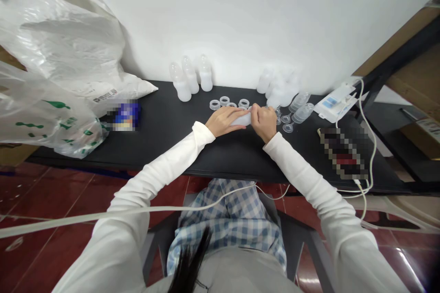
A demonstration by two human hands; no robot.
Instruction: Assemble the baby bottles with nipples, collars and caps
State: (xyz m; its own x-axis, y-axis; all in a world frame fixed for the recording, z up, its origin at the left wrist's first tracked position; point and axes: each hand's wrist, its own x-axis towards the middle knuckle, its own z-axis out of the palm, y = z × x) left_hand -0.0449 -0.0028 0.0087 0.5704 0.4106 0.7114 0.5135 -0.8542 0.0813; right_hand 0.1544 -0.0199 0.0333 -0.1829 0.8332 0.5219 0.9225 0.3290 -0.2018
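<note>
My left hand (225,120) and my right hand (264,122) both grip a translucent white plastic baby bottle (243,120), which lies on its side between them, just above the black table (165,139). Its far end is hidden by my right fingers. Behind my hands lie several clear plastic screw rings (224,100). Three milky bottles (190,74) stand upright to the left of them. A cluster of similar bottles (280,87) stands to the right. Near my right hand are small clear funnel-shaped pieces (287,127) and clear plastic cups (301,112).
White plastic bags (55,41) heap over the table's left end, beside a blurred blue package (127,116). A white wall rises behind the table. A white device with a cable (335,103) and a blurred flat object (343,153) sit at the right.
</note>
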